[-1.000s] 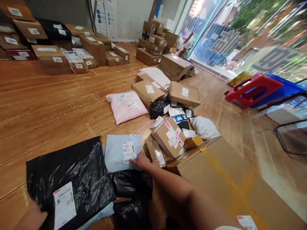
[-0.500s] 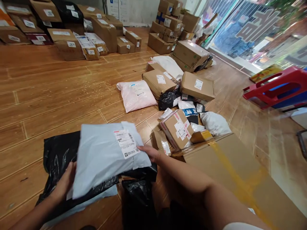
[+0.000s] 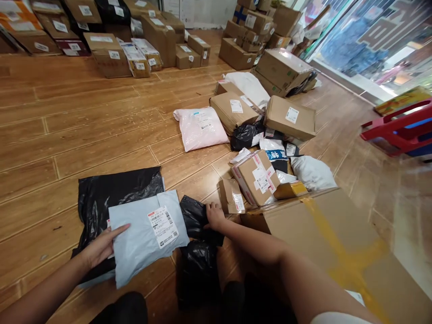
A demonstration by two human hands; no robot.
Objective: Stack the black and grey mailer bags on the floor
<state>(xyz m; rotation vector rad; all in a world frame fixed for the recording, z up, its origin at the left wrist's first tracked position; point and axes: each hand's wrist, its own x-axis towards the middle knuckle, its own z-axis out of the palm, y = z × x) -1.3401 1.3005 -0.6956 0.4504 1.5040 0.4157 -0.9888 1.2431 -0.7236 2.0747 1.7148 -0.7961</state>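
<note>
Grey mailer bag lies flat on a large black bag on the wooden floor. Left hand rests on its left edge, fingers extended and touching it. Right hand grips a small black parcel, fingers curled around it, beside a small cardboard box.

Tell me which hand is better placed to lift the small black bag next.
Probably the right hand: it already rests on the small black bag. The left hand is busy, lying on the grey mailer.
</note>
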